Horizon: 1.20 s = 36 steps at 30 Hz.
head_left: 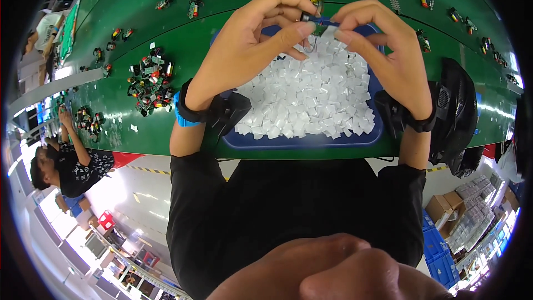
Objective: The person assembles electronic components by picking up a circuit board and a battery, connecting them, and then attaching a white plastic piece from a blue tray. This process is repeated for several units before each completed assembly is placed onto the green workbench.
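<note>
Above the far part of a blue tray (304, 144), my two hands meet over a small wired electronic assembly (320, 20). It has a black end, a dark blue part and thin wires; a yellow, shiny piece stands just beyond it. My left hand (244, 47) is closed, thumb and fingertips pinching the black end. From the other side, my right hand (388, 39) pinches the assembly between thumb and fingers, which partly hide it. Small white square pieces (311, 97) fill the tray below. Both wrists wear black straps with black devices.
A pile of small electronic assemblies (151, 82) lies left of the tray on the green table (183, 39); several more are scattered around. A black bag (458, 111) sits at the right edge. Another person (72, 164) works at the far left. Cartons (446, 211) stand at lower right.
</note>
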Motion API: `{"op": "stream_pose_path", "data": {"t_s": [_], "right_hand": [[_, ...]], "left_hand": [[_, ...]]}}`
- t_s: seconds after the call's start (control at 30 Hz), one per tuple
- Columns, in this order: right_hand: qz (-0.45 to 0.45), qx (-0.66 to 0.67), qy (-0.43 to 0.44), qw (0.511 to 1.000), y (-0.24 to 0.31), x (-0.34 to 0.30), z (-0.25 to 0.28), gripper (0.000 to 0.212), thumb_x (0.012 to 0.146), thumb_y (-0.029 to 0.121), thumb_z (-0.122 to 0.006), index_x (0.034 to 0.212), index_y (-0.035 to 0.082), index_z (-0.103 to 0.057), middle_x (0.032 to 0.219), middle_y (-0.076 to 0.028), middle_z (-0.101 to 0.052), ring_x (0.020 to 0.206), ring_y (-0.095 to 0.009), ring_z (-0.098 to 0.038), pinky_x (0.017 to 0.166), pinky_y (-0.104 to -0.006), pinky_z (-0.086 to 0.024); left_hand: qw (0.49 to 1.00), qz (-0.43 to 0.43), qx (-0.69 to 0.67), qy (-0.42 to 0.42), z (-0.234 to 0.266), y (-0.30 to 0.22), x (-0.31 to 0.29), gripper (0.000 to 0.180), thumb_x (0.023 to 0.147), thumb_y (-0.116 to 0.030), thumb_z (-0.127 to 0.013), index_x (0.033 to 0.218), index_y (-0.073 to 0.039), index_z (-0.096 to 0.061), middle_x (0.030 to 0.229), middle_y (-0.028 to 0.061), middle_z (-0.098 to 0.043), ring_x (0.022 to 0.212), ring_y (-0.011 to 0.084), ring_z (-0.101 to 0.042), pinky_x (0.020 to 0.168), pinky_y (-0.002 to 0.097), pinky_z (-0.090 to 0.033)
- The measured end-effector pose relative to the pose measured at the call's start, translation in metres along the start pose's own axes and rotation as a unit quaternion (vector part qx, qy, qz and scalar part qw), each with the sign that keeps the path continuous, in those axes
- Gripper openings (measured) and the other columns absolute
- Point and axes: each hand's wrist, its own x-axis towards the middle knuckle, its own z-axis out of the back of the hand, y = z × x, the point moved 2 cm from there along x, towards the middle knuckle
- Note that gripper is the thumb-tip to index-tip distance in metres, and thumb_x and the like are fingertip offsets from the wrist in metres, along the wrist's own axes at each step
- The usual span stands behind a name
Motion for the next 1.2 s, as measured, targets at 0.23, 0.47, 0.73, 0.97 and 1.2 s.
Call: {"op": "stream_pose_path", "data": {"t_s": [0.23, 0.47, 0.73, 0.97, 1.2], "right_hand": [[0.071, 0.003, -0.003, 0.997, 0.001, -0.001, -0.008, 0.012, 0.088, -0.003, -0.069, 0.097, -0.002, -0.063, 0.107, -0.008, -0.063, 0.089, -0.013, -0.065, 0.075, -0.0263, -0.055], [0.074, -0.167, 0.008, 0.983, -0.015, -0.002, 0.012, 0.021, 0.09, -0.001, -0.066, 0.111, -0.001, -0.066, 0.116, -0.011, -0.063, 0.096, -0.016, -0.065, 0.081, -0.0292, -0.055], [-0.009, 0.147, 0.022, 0.989, -0.01, 0.001, -0.008, 0.03, 0.093, 0.005, -0.068, 0.123, 0.001, -0.065, 0.116, -0.01, -0.065, 0.101, -0.018, -0.064, 0.083, -0.0296, -0.054], [-0.018, 0.076, 0.018, 0.997, -0.004, -0.001, -0.006, 0.029, 0.085, 0.001, -0.075, 0.113, 0.001, -0.066, 0.103, -0.005, -0.066, 0.095, -0.014, -0.062, 0.08, -0.0272, -0.053], [0.076, -0.053, -0.011, 0.996, 0.001, 0.0, -0.013, 0.026, 0.074, -0.003, -0.08, 0.095, 0.003, -0.066, 0.096, -0.005, -0.065, 0.09, -0.018, -0.061, 0.078, -0.0308, -0.051]], "left_hand": [[0.999, 0.024, 0.002, -0.036, -0.005, 0.0, -0.003, 0.022, 0.098, -0.008, -0.063, 0.117, 0.0, -0.057, 0.103, 0.0094, -0.064, 0.092, 0.0142, -0.066, 0.072, 0.029, -0.06], [0.99, -0.002, 0.137, -0.025, -0.009, -0.005, -0.006, 0.019, 0.097, -0.011, -0.063, 0.113, -0.002, -0.057, 0.102, 0.0074, -0.063, 0.087, 0.014, -0.065, 0.068, 0.0277, -0.056], [0.996, -0.019, 0.067, 0.051, -0.006, -0.004, -0.007, 0.016, 0.101, -0.009, -0.056, 0.115, -0.002, -0.054, 0.105, 0.0076, -0.058, 0.085, 0.0117, -0.06, 0.071, 0.0271, -0.054], [0.99, 0.027, 0.133, 0.045, -0.011, -0.006, -0.008, 0.011, 0.099, -0.007, -0.054, 0.109, -0.003, -0.054, 0.099, 0.0059, -0.059, 0.083, 0.0133, -0.06, 0.065, 0.0278, -0.052], [0.96, 0.109, 0.257, 0.009, -0.019, -0.005, -0.008, 0.012, 0.092, -0.003, -0.051, 0.103, -0.002, -0.054, 0.1, 0.0093, -0.06, 0.085, 0.0159, -0.058, 0.068, 0.0282, -0.05]]}}
